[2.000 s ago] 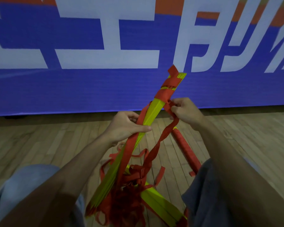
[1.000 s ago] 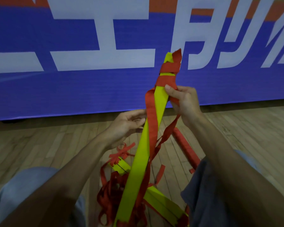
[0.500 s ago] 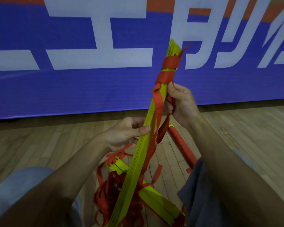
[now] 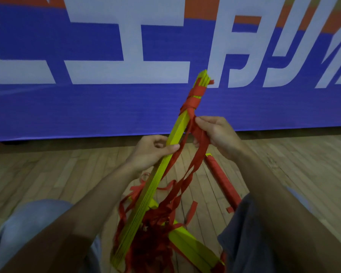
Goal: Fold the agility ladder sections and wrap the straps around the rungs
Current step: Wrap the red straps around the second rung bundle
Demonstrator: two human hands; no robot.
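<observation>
Several stiff, light yellow rungs (image 4: 180,125), stacked flat, slant up from the wooden floor (image 4: 47,174) between the knees, with the left hand (image 4: 150,152) gripping mid-stack and the right hand (image 4: 219,133) pinching the limp red straps (image 4: 199,154) just below the wraps, which probably need keeping taut because webbing slackens easily.

The tangled red straps (image 4: 154,241) hide part of the yellow rungs (image 4: 176,133). The right knee (image 4: 250,233) covers one end of the red roll (image 4: 220,180). The banner (image 4: 106,111) runs off the top
</observation>
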